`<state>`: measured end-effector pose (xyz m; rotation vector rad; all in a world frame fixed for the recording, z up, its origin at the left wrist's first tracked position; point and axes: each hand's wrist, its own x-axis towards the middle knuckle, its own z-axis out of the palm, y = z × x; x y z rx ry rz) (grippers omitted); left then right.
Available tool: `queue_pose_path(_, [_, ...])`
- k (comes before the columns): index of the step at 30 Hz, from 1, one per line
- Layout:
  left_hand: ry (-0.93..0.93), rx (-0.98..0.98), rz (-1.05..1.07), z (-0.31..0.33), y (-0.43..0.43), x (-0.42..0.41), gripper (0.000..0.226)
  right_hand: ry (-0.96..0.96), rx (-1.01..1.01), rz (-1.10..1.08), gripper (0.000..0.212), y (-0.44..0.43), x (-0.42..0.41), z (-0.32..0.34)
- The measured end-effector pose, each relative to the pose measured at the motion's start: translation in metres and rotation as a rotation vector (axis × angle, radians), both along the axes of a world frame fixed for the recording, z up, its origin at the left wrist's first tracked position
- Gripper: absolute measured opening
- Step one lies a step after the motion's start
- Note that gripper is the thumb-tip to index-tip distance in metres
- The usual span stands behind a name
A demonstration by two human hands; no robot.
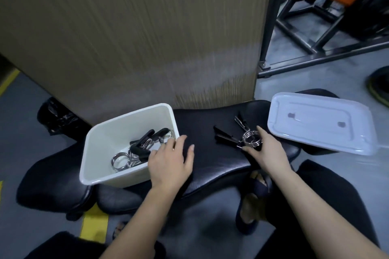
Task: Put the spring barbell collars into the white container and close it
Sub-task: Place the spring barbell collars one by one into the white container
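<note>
Black padded bench (210,153) fills mid-frame, white container (101,153) at its left with collars inside, lid (320,124) off at right. Left hand (170,162) rests spread by the container; right hand (267,149) pinches the collar (250,140) just right of centre. She'd do best gripping the coil, lifting clear of the second collar (240,121).

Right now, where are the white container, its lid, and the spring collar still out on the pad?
white container (101,166): head view, on its near left wall.
lid (315,111): head view, on its flat inner panel.
spring collar (251,140): head view, on the steel coil beside the right hand (267,151).
</note>
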<state>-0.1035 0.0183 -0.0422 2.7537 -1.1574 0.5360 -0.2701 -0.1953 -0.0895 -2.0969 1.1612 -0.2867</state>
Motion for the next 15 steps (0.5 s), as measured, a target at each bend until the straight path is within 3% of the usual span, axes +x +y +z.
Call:
queue_pose_path(2, [-0.003, -0.011, 0.009, 0.000, -0.002, 0.001, 0.035, -0.035, 0.020, -0.046, 0.089, 0.000, 0.008, -0.002])
queue_pose_path(5, [-0.005, -0.021, 0.005, 0.000, -0.003, 0.000, 0.033, -0.007, -0.008, -0.083, 0.063, 0.002, 0.015, 0.000])
queue_pose_path(9, [0.015, -0.046, -0.003, 0.001, -0.003, -0.002, 0.036, -0.037, -0.041, -0.104, 0.055, 0.009, 0.025, 0.012])
queue_pose_path(13, [0.022, -0.058, -0.027, 0.005, 0.000, -0.005, 0.049, -0.273, 0.029, -0.112, 0.046, 0.026, 0.028, 0.024])
queue_pose_path(15, [0.042, -0.040, -0.036, 0.011, 0.002, -0.006, 0.062, -0.432, 0.184, -0.084, 0.034, 0.033, 0.028, 0.036])
